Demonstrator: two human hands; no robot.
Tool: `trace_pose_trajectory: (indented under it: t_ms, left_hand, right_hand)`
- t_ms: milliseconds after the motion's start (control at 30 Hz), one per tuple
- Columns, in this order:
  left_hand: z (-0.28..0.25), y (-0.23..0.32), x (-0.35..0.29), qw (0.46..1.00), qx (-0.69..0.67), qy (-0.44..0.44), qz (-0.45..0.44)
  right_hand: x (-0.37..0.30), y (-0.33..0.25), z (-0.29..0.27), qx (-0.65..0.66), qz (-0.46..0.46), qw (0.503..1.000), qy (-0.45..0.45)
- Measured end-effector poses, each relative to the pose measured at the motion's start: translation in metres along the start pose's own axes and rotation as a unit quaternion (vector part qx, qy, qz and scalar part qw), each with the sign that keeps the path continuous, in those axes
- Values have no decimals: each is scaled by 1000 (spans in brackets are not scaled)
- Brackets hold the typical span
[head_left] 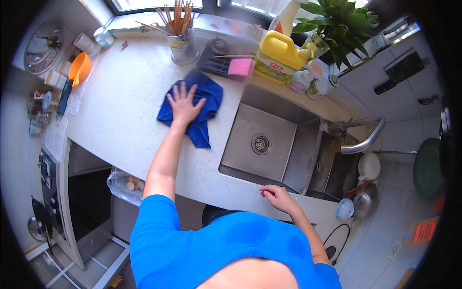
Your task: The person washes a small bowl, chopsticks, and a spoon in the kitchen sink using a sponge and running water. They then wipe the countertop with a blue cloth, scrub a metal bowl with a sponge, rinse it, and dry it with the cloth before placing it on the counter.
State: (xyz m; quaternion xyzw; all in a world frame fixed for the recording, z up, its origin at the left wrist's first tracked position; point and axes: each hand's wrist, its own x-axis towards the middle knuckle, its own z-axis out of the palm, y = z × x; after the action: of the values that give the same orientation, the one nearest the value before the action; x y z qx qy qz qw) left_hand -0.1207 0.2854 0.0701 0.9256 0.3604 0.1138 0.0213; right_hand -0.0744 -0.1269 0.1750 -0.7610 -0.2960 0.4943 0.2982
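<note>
Under my left hand (184, 105) lies a crumpled dark blue cloth (206, 89), spread on the white countertop (122, 103) left of the sink. The fingers of that hand are stretched and spread flat, pressing on the cloth rather than gripping it. My right hand (278, 196) hangs at the front edge of the counter, just before the near rim of the steel sink (255, 123). Its fingers are curled together; whether anything is inside them is hidden.
Behind the cloth stand a chopstick holder (184, 47), a dark tray (211, 60) with a pink sponge (240, 68), and a yellow detergent jug (279, 58). A faucet (361, 135) reaches over the smaller right basin. An orange colander-like bowl (80, 68) sits far left.
</note>
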Motion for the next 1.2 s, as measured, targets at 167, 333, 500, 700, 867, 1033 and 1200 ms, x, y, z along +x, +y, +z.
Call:
trace_pose_trajectory:
  t_ms: [167,333,500,700,867,1033,1200]
  left_hand:
    - [-8,67,-45,972,-129,-25,195]
    - [-35,80,-113,968,-154,-62,185]
    - [-56,68,-178,977,-176,-42,110]
    - [-73,54,-163,966,-245,-7,-78]
    - [-51,74,-134,972,-178,-130,76]
    - [-88,115,-164,775,-508,-360,109]
    - [-180,185,-153,535,-723,-437,31]
  right_hand:
    - [4,-6,6,-2,-20,999,30]
    - [52,13,14,252,-49,958,130]
    - [104,6,21,308,79,943,104]
    - [112,-2,50,285,94,953,33]
    - [147,29,68,114,25,992,42]
    - [88,8,38,94,-227,962,122]
    - [-6,-16,-34,-11,-189,982,-2]
